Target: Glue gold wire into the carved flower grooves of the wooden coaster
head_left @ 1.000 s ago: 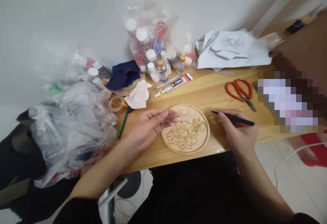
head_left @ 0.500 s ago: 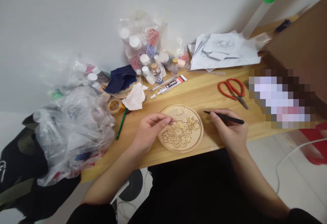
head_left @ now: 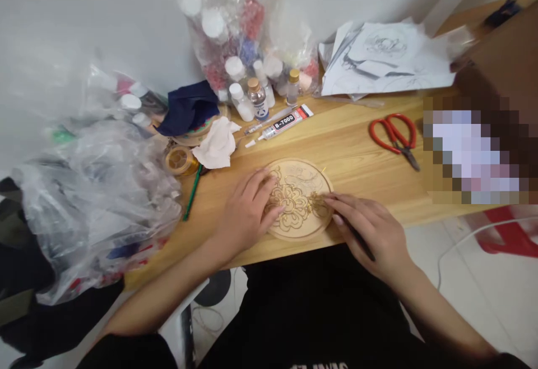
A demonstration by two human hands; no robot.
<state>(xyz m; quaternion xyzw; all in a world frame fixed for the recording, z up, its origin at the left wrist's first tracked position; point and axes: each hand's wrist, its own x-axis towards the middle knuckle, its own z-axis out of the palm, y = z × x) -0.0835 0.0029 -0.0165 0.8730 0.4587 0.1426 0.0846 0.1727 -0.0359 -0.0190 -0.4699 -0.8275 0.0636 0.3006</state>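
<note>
The round wooden plaque (head_left: 296, 203) lies flat on the table (head_left: 353, 158), near its front edge and between the two hands; it bears a flower pattern with golden outlines. The left hand (head_left: 246, 209) rests on the left side of the plaque, its grip loose, with the thumb and the fingers spread apart. The right hand (head_left: 378, 234) is at the right rim, and its grip is closed around black tweezers (head_left: 362, 241), whose tip is near the golden lines; whether it touches them, I cannot tell. Farther to the right lie the red-handled pliers (head_left: 395, 138). Behind the plaque there is a B-7000 glue tube (head_left: 288, 122). To the left, a green pencil (head_left: 192, 195) lies near a spool of golden wire (head_left: 180, 160) and a crumpled white tissue (head_left: 216, 143).
</note>
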